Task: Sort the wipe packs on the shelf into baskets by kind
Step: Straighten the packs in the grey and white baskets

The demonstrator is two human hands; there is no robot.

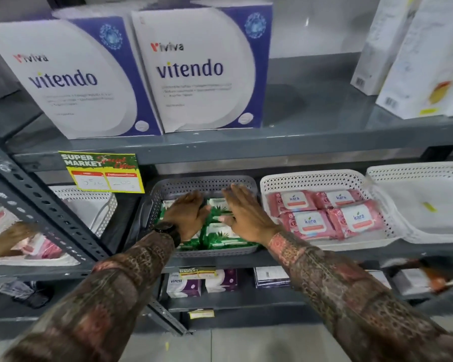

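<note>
Both hands flat and spread over the green wipe packs [217, 231] in the grey basket [204, 182], middle shelf [324, 254].

Left hand [187, 214] palm down on the left packs, fingers loosely extended, dark watch [168, 229] at the wrist; right hand [243, 212] palm down on the right packs, fingers wide apart, gripping nothing visible. Patterned sleeves [337, 291] down to both wrists. Just right of the grey basket, a white basket [311, 178] with four pink "kara" wipe packs [324, 212] lying flat in two rows. Further right, another white basket [416, 171], contents hard to tell. On the far left, a white basket [100, 205] with pinkish packs, blurred. Above, two "vitendo" boxes [194, 71] standing on the upper shelf, and a yellow-green price tag [102, 172] on its front edge.
</note>
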